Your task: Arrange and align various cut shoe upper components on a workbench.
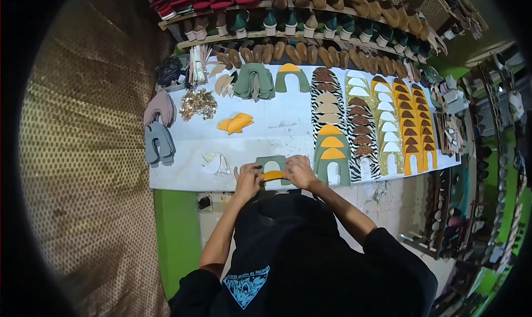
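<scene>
Evidently the work at the grip is midway; the left hand (248, 179) and right hand (300, 172) close on opposite ends of a yellow piece (272, 176), their fingertips pinching it as far as this view shows; a green arch (271, 159) lies under and just beyond it, between the hands, at the near edge of the white table (277, 145); whether the two are joined I cannot tell.

Just right of the grip, several green arches with yellow caps (332, 153) lie overlapped in a column, and these look done to this stage; farther right run zebra-patterned arches (361, 129), gold glittery arches (388, 126) and yellow arches with brown caps (409, 131), all apparently done likewise; one more capped green arch (291, 80) lies well beyond the grip.

What is left, I judge, sits beyond and to the left; a few loose yellow pieces (237, 123) lie forward-left of the grip, with a stack of green arches (254, 81) beyond them; well out left, a pink stack (159, 109) and a grey stack (159, 144) show no caps, so those seem not yet begun.
</scene>
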The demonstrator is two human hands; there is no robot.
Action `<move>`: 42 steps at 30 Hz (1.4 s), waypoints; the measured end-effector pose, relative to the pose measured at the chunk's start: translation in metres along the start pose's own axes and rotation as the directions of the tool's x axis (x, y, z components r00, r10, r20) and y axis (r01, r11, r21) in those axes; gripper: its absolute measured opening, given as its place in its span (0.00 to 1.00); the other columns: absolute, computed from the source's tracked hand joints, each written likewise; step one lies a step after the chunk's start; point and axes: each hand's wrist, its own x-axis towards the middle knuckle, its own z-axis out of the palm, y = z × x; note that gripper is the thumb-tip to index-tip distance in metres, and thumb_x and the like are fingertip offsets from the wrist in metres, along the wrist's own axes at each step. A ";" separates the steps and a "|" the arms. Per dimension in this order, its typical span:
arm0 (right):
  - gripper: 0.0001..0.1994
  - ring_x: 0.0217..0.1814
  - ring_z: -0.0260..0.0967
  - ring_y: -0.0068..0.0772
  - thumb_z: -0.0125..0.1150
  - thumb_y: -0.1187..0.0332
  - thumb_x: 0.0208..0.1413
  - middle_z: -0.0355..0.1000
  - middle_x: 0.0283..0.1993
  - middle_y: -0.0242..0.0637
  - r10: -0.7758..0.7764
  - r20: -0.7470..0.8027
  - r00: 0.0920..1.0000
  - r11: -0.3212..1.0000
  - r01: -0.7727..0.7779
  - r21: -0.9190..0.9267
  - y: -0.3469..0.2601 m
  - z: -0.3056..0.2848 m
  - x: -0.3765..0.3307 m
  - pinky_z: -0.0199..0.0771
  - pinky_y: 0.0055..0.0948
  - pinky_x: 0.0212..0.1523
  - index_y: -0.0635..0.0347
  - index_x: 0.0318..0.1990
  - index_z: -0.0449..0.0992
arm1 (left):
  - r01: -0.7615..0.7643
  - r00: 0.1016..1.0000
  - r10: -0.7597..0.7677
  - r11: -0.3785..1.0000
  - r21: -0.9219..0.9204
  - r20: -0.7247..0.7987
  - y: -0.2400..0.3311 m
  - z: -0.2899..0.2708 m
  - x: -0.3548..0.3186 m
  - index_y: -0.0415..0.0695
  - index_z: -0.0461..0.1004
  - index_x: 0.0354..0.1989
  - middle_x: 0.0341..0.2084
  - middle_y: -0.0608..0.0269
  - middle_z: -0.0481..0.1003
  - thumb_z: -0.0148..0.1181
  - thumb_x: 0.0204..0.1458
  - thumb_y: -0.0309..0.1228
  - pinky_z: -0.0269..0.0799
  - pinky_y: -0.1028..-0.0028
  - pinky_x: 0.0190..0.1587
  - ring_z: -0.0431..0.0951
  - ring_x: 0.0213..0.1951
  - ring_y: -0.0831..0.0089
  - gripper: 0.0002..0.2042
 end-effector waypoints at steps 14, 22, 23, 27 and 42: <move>0.06 0.76 0.37 0.71 0.60 0.65 0.52 0.54 0.70 0.60 0.235 -0.044 0.971 0.942 -0.239 -0.237 0.020 0.023 0.079 0.35 0.77 0.68 0.50 0.35 0.82 | -0.051 0.990 0.069 0.987 0.151 -0.121 -0.043 0.007 0.092 0.49 0.82 0.29 0.68 0.41 0.54 0.64 0.48 0.32 0.31 0.26 0.65 0.41 0.72 0.37 0.04; 0.11 0.78 0.35 0.69 0.58 0.62 0.55 0.51 0.73 0.59 0.361 0.129 0.923 0.908 -0.317 -0.274 0.023 0.011 0.104 0.31 0.78 0.68 0.51 0.40 0.84 | 0.068 0.996 -0.082 0.968 0.241 0.046 -0.039 0.003 0.117 0.52 0.85 0.29 0.70 0.40 0.52 0.65 0.45 0.33 0.26 0.26 0.65 0.39 0.73 0.39 0.04; 0.11 0.78 0.36 0.69 0.58 0.63 0.55 0.51 0.73 0.58 0.359 0.143 0.922 0.914 -0.316 -0.255 0.022 0.010 0.104 0.30 0.79 0.67 0.52 0.40 0.84 | 0.071 0.995 -0.085 0.968 0.239 0.049 -0.040 0.004 0.117 0.52 0.85 0.29 0.70 0.40 0.52 0.65 0.45 0.33 0.26 0.26 0.65 0.39 0.73 0.39 0.04; 0.10 0.77 0.38 0.68 0.60 0.62 0.54 0.51 0.73 0.58 0.335 0.119 0.935 0.920 -0.297 -0.256 0.026 0.018 0.101 0.32 0.79 0.67 0.52 0.39 0.85 | 0.069 0.995 -0.085 0.966 0.248 0.055 -0.041 0.005 0.117 0.52 0.85 0.30 0.71 0.39 0.51 0.65 0.45 0.34 0.26 0.26 0.65 0.39 0.74 0.41 0.05; 0.08 0.74 0.46 0.67 0.62 0.65 0.48 0.51 0.70 0.66 0.160 -0.171 0.972 0.910 -0.212 -0.356 0.034 0.054 0.091 0.36 0.80 0.65 0.60 0.28 0.80 | -0.007 0.997 0.030 0.951 0.308 -0.072 -0.046 0.024 0.106 0.42 0.81 0.32 0.70 0.39 0.51 0.63 0.48 0.31 0.30 0.28 0.66 0.43 0.73 0.43 0.07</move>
